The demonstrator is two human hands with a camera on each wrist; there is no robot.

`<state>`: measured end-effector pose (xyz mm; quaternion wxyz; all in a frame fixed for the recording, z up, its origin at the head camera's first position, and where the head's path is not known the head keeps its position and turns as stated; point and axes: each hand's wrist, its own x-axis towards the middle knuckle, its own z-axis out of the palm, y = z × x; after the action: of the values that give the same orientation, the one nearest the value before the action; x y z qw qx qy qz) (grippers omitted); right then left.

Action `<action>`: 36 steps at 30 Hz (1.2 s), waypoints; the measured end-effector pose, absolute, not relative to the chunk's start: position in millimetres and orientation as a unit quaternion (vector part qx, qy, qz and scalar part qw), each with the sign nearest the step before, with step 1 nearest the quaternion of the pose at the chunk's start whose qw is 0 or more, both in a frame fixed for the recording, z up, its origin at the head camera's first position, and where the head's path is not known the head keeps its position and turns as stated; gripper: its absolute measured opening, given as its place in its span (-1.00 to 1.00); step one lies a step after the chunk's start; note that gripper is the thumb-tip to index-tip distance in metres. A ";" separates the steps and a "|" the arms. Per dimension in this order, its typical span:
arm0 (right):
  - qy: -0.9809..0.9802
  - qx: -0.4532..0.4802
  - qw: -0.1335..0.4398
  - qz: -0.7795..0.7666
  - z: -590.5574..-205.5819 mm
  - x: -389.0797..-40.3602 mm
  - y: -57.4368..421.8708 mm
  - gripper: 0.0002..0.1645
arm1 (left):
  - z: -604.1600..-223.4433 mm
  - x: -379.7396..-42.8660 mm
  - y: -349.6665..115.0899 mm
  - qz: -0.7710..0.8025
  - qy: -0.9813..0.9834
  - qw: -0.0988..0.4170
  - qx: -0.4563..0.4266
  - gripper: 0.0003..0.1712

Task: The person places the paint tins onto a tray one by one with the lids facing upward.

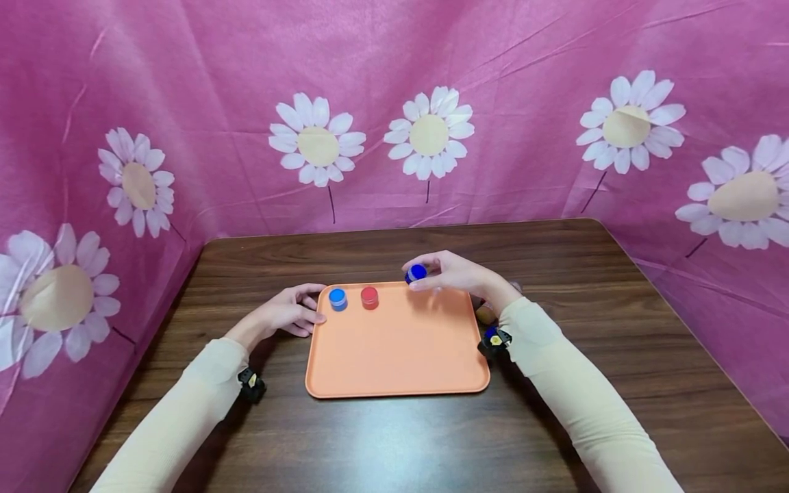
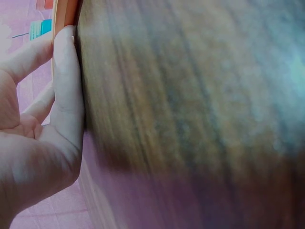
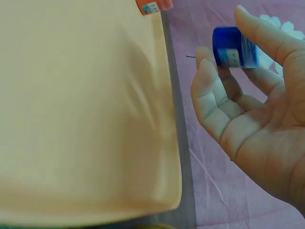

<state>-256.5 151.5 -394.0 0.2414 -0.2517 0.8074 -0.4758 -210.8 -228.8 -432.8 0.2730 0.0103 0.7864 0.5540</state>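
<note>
My right hand (image 1: 453, 272) pinches a small dark blue lidded jar (image 1: 416, 272) between thumb and fingers, above the tray's far edge. In the right wrist view this jar (image 3: 233, 47) lies tipped sideways in the picture, a pale label on its side. On the orange tray (image 1: 394, 356), a light blue jar (image 1: 337, 300) and a red jar (image 1: 370, 298) stand side by side near the far left corner. My left hand (image 1: 286, 311) rests against the tray's left rim, its fairly straight fingers (image 2: 66, 90) touching the edge low at the table.
Several small items, one yellowish-brown jar (image 1: 485, 314) among them, sit just right of the tray, partly hidden by my right wrist. The wooden table (image 1: 394, 445) ends at a pink flowered cloth (image 1: 370, 55) behind and at both sides.
</note>
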 end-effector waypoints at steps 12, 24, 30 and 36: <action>0.793 -0.255 0.278 -0.479 -412.3 -255.3 135.0 -0.38 | -432.9 -210.5 -228.1 0.554 0.787 0.272 0.008 -0.01; 0.822 -0.292 0.239 -0.427 -422.0 -257.0 131.2 -0.46 | -433.2 -211.5 -229.0 0.556 0.786 0.272 0.008 -0.03; 0.812 -0.311 0.248 -0.427 -421.9 -256.2 133.1 -0.49 | -432.7 -211.1 -228.4 0.554 0.787 0.272 0.008 -0.02; 0.807 -0.312 0.261 -0.429 -422.2 -254.7 133.4 -0.45 | -432.3 -210.9 -227.9 0.551 0.789 0.272 0.005 -0.01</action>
<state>-254.7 133.4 -422.2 0.2610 -0.3121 0.8065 -0.4289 -210.9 -227.9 -432.3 0.2720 0.0054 0.7887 0.5512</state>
